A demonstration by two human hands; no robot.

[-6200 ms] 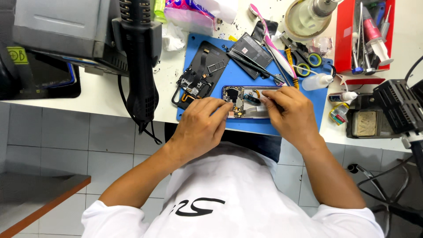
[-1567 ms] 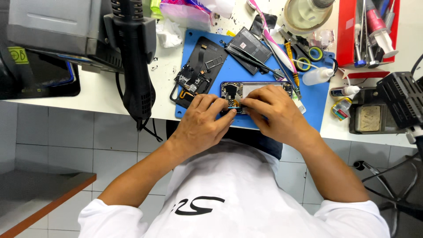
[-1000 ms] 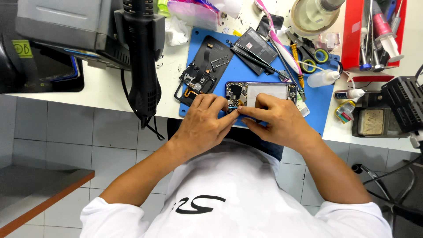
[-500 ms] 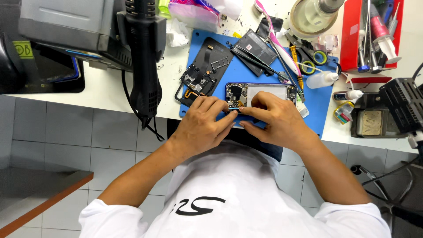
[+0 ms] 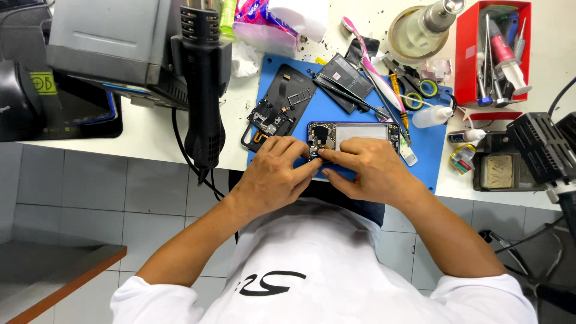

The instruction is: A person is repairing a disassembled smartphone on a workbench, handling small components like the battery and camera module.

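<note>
An opened phone [image 5: 354, 133] lies face down on a blue work mat [image 5: 420, 171], its inner boards and a pale battery area showing. My left hand [image 5: 277, 171] rests at the phone's near left corner, fingertips pinched against its edge. My right hand [image 5: 366, 168] covers the phone's near edge, thumb and forefinger meeting the left fingertips at the camera end. Whether a small part sits between the fingertips I cannot tell. A black phone frame with loose parts [image 5: 277, 108] lies on the mat to the left.
A hot-air gun [image 5: 203, 84] hangs from a grey station [image 5: 114, 42] at the left. A dark battery [image 5: 345, 75], pink toothbrush [image 5: 375, 75], tweezers, scissors [image 5: 414, 87] and small bottle [image 5: 432, 115] crowd the mat's far side. A red tool bin [image 5: 495, 54] stands at the right, by a soldering stand [image 5: 510, 171].
The view shifted a little. My right hand slid left along the phone's near edge from the middle to the camera end, meeting the left fingertips. The phone has stayed on the mat.
</note>
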